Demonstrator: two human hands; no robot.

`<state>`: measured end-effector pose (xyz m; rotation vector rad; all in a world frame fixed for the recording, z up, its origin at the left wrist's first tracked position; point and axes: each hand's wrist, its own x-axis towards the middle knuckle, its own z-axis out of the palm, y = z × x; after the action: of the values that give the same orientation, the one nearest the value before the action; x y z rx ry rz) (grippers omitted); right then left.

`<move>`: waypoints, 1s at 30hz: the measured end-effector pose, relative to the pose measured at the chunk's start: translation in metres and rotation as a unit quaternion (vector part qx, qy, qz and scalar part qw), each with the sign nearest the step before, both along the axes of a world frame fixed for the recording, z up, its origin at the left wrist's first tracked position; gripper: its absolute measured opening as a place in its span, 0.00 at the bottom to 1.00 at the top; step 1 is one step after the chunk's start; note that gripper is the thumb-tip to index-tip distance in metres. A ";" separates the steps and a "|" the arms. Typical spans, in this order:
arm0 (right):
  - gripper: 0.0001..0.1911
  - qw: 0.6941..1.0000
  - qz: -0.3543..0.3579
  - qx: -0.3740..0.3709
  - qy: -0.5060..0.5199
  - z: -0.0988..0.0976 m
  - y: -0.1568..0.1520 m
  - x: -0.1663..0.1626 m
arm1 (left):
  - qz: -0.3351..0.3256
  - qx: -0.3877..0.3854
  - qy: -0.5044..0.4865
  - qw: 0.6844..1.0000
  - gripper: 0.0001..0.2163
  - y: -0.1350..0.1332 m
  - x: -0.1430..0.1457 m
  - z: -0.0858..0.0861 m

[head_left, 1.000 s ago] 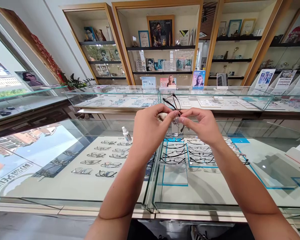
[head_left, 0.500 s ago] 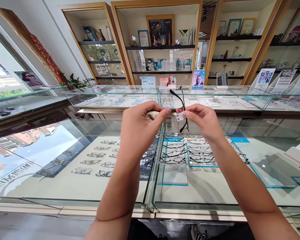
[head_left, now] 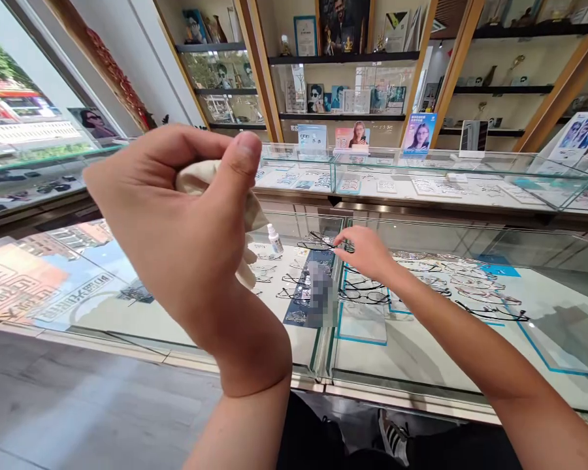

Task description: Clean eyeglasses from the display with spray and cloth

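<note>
My left hand (head_left: 176, 222) is raised close to the camera, fingers curled around a cream cleaning cloth (head_left: 247, 215) that hangs out below the thumb. My right hand (head_left: 365, 251) reaches forward over the glass display counter (head_left: 421, 365), its fingers pinching a pair of dark-framed glasses (head_left: 316, 244) low over the counter top. A small white spray bottle (head_left: 275, 239) stands just left of the glasses. Rows of eyeglass frames (head_left: 367, 295) lie inside the case under the right hand.
A second glass counter (head_left: 470, 189) runs behind, with small display cards (head_left: 419, 134) on it. Wooden shelving (head_left: 343, 59) with pictures and frames lines the back wall. A window (head_left: 24, 117) is at left, grey floor (head_left: 78, 405) below, and a shoe (head_left: 394, 440) shows under the counter.
The hands have parted: my left hand lifted toward the camera with the cloth, while my right hand carried the glasses down and forward to the counter. The view shifted left.
</note>
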<state>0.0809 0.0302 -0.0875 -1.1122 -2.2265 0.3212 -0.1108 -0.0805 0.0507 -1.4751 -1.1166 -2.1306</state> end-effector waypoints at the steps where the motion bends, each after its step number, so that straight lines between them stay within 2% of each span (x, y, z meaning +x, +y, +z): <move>1: 0.05 0.998 0.006 0.008 -0.059 -0.006 0.009 -0.012 | -0.001 0.008 0.000 1.000 0.04 0.000 -0.001 -0.001; 5: 0.09 0.972 0.036 0.013 -0.233 -0.029 0.042 -0.053 | -0.007 -0.009 -0.006 1.000 0.05 -0.007 -0.006 -0.001; 9: 0.11 0.960 0.041 -0.005 -0.277 -0.048 0.061 -0.076 | 0.004 -0.054 -0.014 0.998 0.05 -0.013 -0.009 0.001; 13: 0.13 0.954 0.040 -0.017 -0.296 -0.058 0.066 -0.086 | 0.026 -0.058 -0.002 0.998 0.05 -0.014 -0.011 0.003; 19: 0.14 0.956 0.013 -0.034 -0.293 -0.047 0.063 -0.087 | 0.005 -0.106 0.038 0.994 0.06 -0.012 -0.018 0.002; 22: 0.16 0.958 -0.030 -0.036 -0.283 -0.035 0.069 -0.086 | -0.035 -0.080 0.027 0.996 0.07 -0.007 -0.015 0.001; 25: 0.17 0.952 -0.073 -0.060 -0.290 -0.029 0.083 -0.089 | -0.042 -0.021 0.007 0.999 0.12 -0.003 -0.010 0.000; 30: 0.13 0.939 -0.100 -0.110 -0.310 -0.039 0.103 -0.103 | -0.033 0.001 -0.004 0.999 0.09 -0.001 -0.005 0.000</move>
<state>-0.0225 0.1330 -0.1261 -1.7380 -2.6228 0.1415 -0.1162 -0.0815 0.0503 -1.5241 -1.0837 -2.1823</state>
